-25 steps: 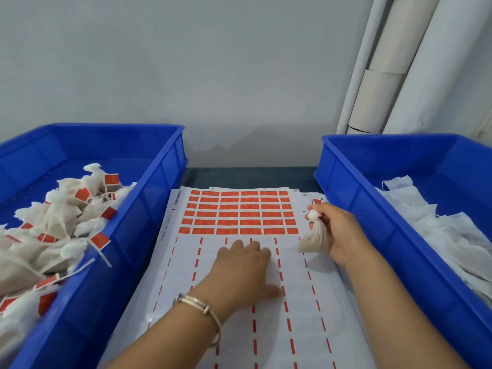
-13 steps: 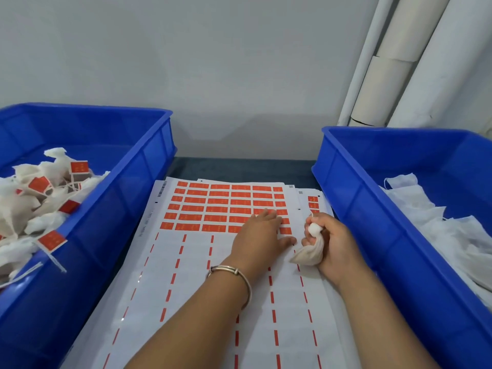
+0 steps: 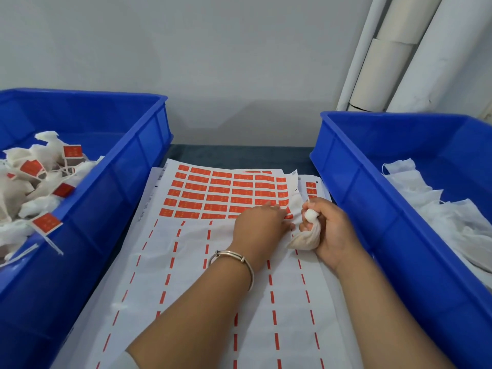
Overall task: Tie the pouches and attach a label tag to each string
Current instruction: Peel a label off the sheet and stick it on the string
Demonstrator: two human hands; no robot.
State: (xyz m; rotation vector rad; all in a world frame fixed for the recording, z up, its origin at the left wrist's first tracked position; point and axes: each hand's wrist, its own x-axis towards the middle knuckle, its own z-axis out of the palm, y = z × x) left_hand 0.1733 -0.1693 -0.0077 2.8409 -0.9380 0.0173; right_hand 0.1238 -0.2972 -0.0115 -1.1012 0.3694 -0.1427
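A white sheet of orange label stickers (image 3: 221,193) lies between two blue bins. My left hand (image 3: 259,227) rests on the sheet, with its fingertips at the bottom right orange labels, where the sheet's right edge lifts a little. Whether it pinches a label is hidden. My right hand (image 3: 332,230) grips a small tied white pouch (image 3: 306,235) by its neck, just right of the left hand; the bunched top pokes out above the fist.
The left blue bin (image 3: 127,187) holds several tied pouches with orange tags (image 3: 48,222). The right blue bin (image 3: 372,198) holds loose white pouches (image 3: 426,206). More sheets lie under the top one. White pipes (image 3: 399,49) stand against the wall at the back right.
My left hand slid up and to the right across the sheet to the lowest orange labels. My right hand with the pouch has stayed put while the left hand came up beside it.
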